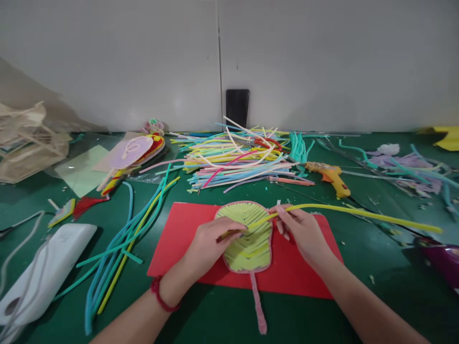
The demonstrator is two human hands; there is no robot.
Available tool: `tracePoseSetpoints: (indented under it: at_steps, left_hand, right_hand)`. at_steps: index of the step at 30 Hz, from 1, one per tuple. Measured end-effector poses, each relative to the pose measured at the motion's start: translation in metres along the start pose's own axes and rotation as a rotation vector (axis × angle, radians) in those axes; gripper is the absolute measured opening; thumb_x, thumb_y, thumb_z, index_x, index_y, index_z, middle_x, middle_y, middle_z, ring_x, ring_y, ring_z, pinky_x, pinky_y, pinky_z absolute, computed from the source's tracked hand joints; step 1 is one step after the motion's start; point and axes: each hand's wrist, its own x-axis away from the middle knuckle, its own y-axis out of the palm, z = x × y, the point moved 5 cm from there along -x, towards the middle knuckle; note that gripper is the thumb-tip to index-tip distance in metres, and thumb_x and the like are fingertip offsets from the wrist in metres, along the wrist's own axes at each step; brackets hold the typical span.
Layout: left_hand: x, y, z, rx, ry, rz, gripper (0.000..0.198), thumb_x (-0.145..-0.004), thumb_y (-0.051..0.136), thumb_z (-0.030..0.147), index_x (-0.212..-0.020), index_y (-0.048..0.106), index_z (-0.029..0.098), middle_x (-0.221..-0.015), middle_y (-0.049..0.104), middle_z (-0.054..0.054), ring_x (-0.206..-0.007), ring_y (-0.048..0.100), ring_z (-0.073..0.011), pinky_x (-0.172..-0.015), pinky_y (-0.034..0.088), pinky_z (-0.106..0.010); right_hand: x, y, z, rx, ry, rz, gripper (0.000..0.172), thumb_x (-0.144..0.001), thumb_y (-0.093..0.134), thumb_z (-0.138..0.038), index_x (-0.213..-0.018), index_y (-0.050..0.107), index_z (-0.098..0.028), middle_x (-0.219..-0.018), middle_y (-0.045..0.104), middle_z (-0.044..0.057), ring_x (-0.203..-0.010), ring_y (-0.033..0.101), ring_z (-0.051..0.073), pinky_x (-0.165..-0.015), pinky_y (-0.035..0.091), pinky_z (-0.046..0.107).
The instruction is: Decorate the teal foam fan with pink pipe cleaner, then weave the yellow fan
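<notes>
Between both hands runs a long yellow pipe cleaner (362, 210), held over a leaf-shaped fan (251, 243) and trailing far to the right. My left hand (215, 241) pinches its left end above the middle of the fan. Near the fan's upper right edge, my right hand (297, 227) has thumb and fingers closed on the same strand. Yellow-green strips in a V pattern fill the fan, inside a pink rim, and a pink handle (258, 306) points toward me. Under the fan lies a red sheet (304, 267).
Behind is a heap of coloured pipe cleaners (236, 162) with scissors (265, 143). An orange glue gun (332, 177) lies to the right. Loose blue and yellow strands (122, 248) and a white corded device (50, 267) lie left. A black phone (237, 107) leans on the wall.
</notes>
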Motion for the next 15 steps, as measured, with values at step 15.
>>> tracePoseSetpoints:
  at_steps: [15]
  left_hand:
    - [-0.005, -0.018, -0.015, -0.213, -0.151, 0.183, 0.007, -0.081, 0.058, 0.018, -0.079, 0.064, 0.020, -0.076, 0.058, 0.001, -0.065, 0.056, -0.0107, -0.059, 0.048, -0.020]
  right_hand:
    - [0.000, -0.003, -0.007, 0.490, -0.233, -0.019, 0.015, -0.079, 0.062, -0.037, -0.080, 0.066, -0.023, -0.083, 0.068, 0.003, -0.073, 0.062, 0.018, -0.059, 0.050, 0.027]
